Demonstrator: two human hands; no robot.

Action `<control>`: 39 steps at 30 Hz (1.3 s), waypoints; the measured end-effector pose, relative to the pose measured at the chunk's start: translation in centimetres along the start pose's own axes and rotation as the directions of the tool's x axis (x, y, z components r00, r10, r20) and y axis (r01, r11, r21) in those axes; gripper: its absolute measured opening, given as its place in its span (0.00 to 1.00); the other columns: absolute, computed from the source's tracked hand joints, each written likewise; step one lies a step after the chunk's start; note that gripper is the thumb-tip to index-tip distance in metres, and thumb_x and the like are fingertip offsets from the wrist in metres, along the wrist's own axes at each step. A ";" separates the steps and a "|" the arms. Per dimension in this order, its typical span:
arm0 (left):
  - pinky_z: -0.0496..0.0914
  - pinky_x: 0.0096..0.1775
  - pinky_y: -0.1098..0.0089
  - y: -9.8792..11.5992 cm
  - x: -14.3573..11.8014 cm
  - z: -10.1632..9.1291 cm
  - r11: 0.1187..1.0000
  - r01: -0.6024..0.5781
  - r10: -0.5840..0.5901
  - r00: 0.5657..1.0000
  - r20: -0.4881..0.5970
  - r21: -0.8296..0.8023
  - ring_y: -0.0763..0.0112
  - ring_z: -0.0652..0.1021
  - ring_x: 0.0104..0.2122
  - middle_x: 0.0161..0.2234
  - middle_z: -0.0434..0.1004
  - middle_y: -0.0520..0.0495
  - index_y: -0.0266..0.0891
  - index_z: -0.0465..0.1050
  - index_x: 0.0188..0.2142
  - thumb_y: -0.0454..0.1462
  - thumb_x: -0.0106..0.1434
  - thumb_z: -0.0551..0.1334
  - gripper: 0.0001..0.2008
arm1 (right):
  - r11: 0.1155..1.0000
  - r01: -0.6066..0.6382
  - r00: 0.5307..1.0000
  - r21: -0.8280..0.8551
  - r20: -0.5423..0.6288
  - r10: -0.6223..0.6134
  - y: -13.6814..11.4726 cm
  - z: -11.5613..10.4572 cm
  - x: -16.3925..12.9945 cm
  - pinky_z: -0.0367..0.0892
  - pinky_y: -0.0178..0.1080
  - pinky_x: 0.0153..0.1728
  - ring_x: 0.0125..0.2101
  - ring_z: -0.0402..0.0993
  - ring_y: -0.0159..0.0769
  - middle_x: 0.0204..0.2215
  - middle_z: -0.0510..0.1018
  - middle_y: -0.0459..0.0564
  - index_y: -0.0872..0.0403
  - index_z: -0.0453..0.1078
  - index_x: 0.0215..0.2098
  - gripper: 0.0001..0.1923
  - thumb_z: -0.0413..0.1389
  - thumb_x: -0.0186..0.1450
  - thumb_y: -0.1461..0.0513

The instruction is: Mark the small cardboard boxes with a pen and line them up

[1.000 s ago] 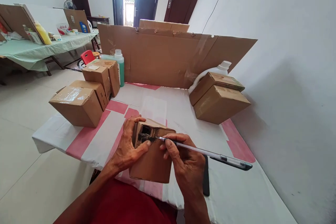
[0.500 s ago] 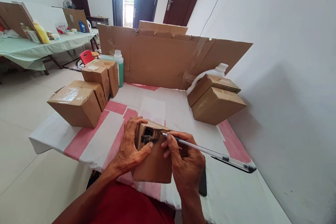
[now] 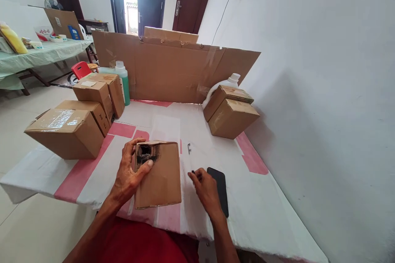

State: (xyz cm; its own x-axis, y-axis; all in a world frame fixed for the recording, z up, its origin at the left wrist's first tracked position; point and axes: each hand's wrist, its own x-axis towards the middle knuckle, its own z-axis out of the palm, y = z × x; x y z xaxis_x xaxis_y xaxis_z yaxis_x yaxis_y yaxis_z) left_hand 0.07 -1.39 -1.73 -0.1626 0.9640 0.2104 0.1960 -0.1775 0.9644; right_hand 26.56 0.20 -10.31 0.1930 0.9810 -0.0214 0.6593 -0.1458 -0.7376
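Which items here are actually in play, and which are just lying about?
In play: small cardboard box with a blackened patch, gripped by left hand; pen at right hand.

Lying about: black phone, stacked boxes, green bottle, cardboard screen.

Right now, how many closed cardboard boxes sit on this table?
7: one under the left hand, four stacked at left, two stacked at right. Others may hide behind.

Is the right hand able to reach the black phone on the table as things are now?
Probably yes. The right hand lies on the table right beside the black phone, and nothing stands between them. The left hand holds the small cardboard box off to the side.
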 end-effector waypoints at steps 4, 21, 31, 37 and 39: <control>0.71 0.53 0.58 0.3 0.1 -0.2 0.999 0.037 -0.037 0.999 -0.003 0.003 0.54 0.76 0.52 0.50 0.74 0.43 0.44 0.68 0.58 0.47 0.60 0.67 0.28 | 0.982 -0.082 0.996 -0.169 0.009 0.084 1.5 2.6 -1.7 0.53 0.38 0.27 0.24 0.69 0.38 0.22 0.73 0.45 0.49 0.63 0.25 0.13 0.57 0.67 0.60; 0.70 0.56 0.52 -0.1 -0.6 0.2 0.999 0.038 -0.038 0.999 -0.004 0.002 0.50 0.74 0.55 0.54 0.73 0.42 0.45 0.67 0.59 0.49 0.60 0.67 0.30 | 0.833 -0.473 0.881 -0.287 -0.170 0.442 5.8 -2.8 -1.7 0.71 0.56 0.45 0.50 0.76 0.71 0.49 0.75 0.80 0.72 0.64 0.55 0.42 0.60 0.59 0.43; 0.63 0.61 0.48 0.2 -1.5 1.0 0.997 -0.062 0.060 0.997 0.043 0.041 0.49 0.69 0.61 0.62 0.64 0.43 0.49 0.64 0.60 0.45 0.63 0.65 0.27 | 0.525 -0.372 0.887 0.765 0.126 0.445 4.2 -4.7 -4.2 0.79 0.48 0.39 0.37 0.85 0.52 0.38 0.86 0.55 0.55 0.65 0.58 0.45 0.71 0.49 0.46; 0.58 0.65 0.47 0.5 -1.6 1.5 0.995 -0.089 0.085 0.993 0.077 0.048 0.48 0.65 0.65 0.64 0.63 0.42 0.49 0.64 0.61 0.42 0.63 0.65 0.27 | 0.215 -0.337 0.920 0.917 0.271 0.285 -3.5 -8.4 -5.5 0.81 0.50 0.43 0.46 0.84 0.53 0.54 0.82 0.60 0.54 0.74 0.58 0.35 0.72 0.56 0.49; 0.57 0.66 0.47 0.7 -1.6 1.6 0.993 -0.106 0.101 0.991 0.090 0.054 0.49 0.64 0.66 0.64 0.64 0.42 0.49 0.64 0.61 0.42 0.63 0.65 0.27 | 0.138 -0.403 0.913 0.905 0.386 0.133 -6.4 -8.0 -6.1 0.81 0.50 0.41 0.41 0.85 0.53 0.53 0.82 0.63 0.55 0.77 0.56 0.35 0.67 0.60 0.42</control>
State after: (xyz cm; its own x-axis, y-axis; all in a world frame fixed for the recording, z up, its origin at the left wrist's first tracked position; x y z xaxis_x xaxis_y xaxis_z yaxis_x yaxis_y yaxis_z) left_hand 2.01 -2.78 -1.66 -0.0539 0.9551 0.2914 0.2644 -0.2677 0.9265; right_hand 27.03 -5.84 -0.06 -0.0172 0.9256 -0.3782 -0.6446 -0.2994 -0.7035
